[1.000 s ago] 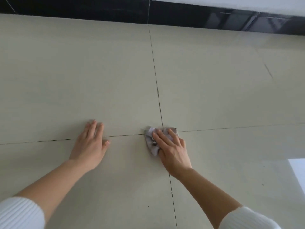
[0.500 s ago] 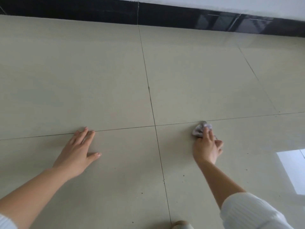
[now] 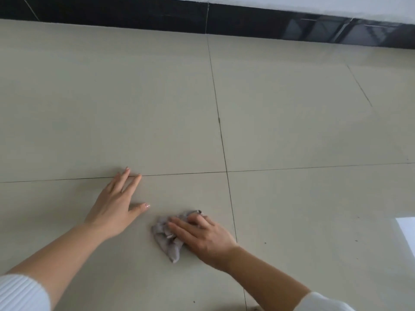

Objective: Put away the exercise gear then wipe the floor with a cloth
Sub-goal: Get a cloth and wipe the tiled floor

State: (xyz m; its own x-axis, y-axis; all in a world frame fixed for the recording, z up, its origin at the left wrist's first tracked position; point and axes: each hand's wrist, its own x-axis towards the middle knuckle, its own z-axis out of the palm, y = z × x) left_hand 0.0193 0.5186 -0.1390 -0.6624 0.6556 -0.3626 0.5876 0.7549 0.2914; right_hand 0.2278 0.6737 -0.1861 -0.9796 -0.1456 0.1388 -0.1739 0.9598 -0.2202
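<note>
My right grip (image 3: 202, 236), grasping the bunched cloth (image 3: 165, 242), has swept back left across the grout line (image 3: 229, 194) toward my released left grip (image 3: 114, 207), flat on the floor (image 3: 292, 108); wiping continues.

- Flat on the floor (image 3: 303, 122), left of the cloth (image 3: 165, 242): left grip (image 3: 114, 207), fingertips across a tile seam (image 3: 179, 174).
- On top of the cloth: right grip (image 3: 202, 236), just left of the lengthwise seam.
- Behind, along the floor's far edge: baseboard (image 3: 134, 16).
</note>
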